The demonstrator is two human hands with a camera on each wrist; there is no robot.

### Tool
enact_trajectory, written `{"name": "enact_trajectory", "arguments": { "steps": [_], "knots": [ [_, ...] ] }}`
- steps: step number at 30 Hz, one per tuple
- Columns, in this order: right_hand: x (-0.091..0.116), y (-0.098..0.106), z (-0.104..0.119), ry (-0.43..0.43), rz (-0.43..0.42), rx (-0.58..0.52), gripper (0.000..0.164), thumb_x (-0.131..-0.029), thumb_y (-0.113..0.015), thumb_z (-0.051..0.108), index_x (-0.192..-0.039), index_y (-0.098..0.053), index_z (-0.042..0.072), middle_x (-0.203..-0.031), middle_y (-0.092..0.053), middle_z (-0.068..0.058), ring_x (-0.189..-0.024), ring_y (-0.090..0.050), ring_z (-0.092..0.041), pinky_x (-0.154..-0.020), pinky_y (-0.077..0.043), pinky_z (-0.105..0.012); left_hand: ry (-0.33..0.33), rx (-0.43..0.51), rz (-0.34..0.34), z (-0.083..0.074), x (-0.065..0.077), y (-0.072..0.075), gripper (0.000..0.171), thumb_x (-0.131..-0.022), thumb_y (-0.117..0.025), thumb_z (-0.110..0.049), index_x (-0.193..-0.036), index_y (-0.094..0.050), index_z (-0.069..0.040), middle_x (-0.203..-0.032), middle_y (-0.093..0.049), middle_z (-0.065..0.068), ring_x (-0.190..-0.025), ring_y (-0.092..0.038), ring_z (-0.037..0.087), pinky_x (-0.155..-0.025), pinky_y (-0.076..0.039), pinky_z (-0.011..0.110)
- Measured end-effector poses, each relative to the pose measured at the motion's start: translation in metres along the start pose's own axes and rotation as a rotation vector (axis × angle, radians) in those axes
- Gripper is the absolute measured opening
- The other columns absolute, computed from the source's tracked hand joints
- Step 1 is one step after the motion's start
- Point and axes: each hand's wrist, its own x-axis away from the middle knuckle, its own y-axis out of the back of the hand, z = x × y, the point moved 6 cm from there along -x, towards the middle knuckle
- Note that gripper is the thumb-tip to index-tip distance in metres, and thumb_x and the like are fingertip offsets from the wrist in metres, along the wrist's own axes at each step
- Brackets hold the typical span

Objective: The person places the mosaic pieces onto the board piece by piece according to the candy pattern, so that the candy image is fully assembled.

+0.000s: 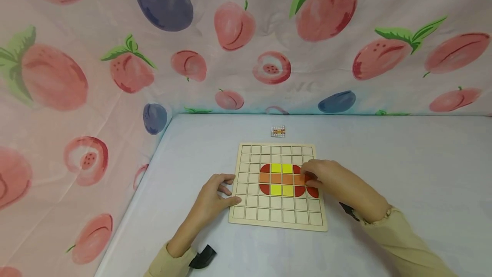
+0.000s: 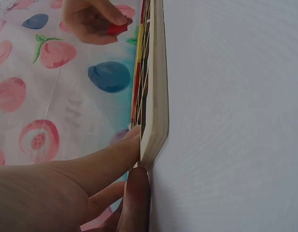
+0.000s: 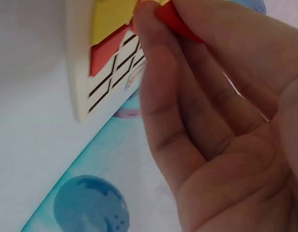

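A square wooden grid board (image 1: 247,213) lies on the table with colored tiles on it. Yellow tiles (image 1: 276,190) sit above and below a row of orange tiles (image 1: 276,178), with rounded red tiles (image 1: 264,189) at the sides. My left hand (image 1: 211,195) rests at the board's left edge, thumb overlapping the rim and index finger farther up along it. Over the board's right side, my right hand (image 1: 330,176) pinches a red tile (image 3: 177,21) between thumb and fingertips. That tile (image 2: 118,30) also shows in the left wrist view, its full outline partly hidden by the fingers.
A small printed pattern card (image 1: 278,131) lies behind the board. White cloth (image 1: 403,153) covers the table. Fruit-printed fabric (image 1: 250,72) hangs along the back and left side. A dark strap (image 1: 203,257) is on the left wrist.
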Motion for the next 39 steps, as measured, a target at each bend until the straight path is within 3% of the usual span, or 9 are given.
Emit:
{"name": "enact_trajectory", "arguments": {
  "steps": [8,14,20,30,39],
  "knots": [
    [-0.018,-0.002,0.009,-0.036,0.033,-0.064,0.016,-0.084,-0.079,0.01,-0.092,-0.065,0.01,-0.082,-0.064,0.005,-0.073,-0.055,-0.009,-0.069,-0.052,-0.027,-0.014,0.004,0.001,-0.001,0.0,0.0,0.058,-0.076,-0.086,-0.011,-0.129,-0.062,-0.006,-0.115,-0.061,0.005,-0.09,-0.059,0.014,-0.075,-0.049,0.027],
    [-0.029,-0.004,0.015,-0.005,0.004,-0.112,0.013,-0.086,-0.077,0.01,-0.091,-0.066,0.011,-0.078,-0.063,0.006,-0.069,-0.053,-0.008,-0.065,-0.05,-0.025,-0.015,0.006,0.002,0.0,0.0,0.0,0.058,-0.076,-0.086,-0.012,-0.129,-0.062,-0.006,-0.115,-0.061,0.005,-0.089,-0.058,0.014,-0.074,-0.049,0.026],
    [-0.038,-0.005,0.019,0.028,-0.034,-0.121,0.012,-0.086,-0.077,0.008,-0.094,-0.069,0.009,-0.083,-0.066,0.005,-0.074,-0.056,-0.009,-0.072,-0.053,-0.028,-0.011,0.006,0.001,0.0,0.0,0.0,0.058,-0.076,-0.086,-0.012,-0.129,-0.062,-0.007,-0.115,-0.061,0.005,-0.089,-0.058,0.014,-0.074,-0.049,0.026],
    [-0.047,-0.007,0.024,0.021,-0.07,-0.085,0.009,-0.088,-0.076,0.012,-0.093,-0.07,0.013,-0.084,-0.07,0.006,-0.08,-0.065,-0.01,-0.077,-0.055,-0.035,-0.012,0.002,-0.004,0.001,-0.001,0.0,0.057,-0.076,-0.086,-0.011,-0.128,-0.062,-0.007,-0.114,-0.061,0.004,-0.089,-0.058,0.013,-0.073,-0.049,0.025],
    [-0.062,-0.011,0.03,0.013,-0.068,-0.153,0.006,-0.087,-0.075,0.007,-0.091,-0.071,0.009,-0.087,-0.07,0.003,-0.078,-0.06,-0.011,-0.078,-0.055,-0.031,-0.019,0.0,-0.005,0.002,-0.001,0.0,0.058,-0.075,-0.087,-0.011,-0.127,-0.063,-0.006,-0.113,-0.061,0.005,-0.089,-0.059,0.013,-0.074,-0.049,0.026]
  ]
}}
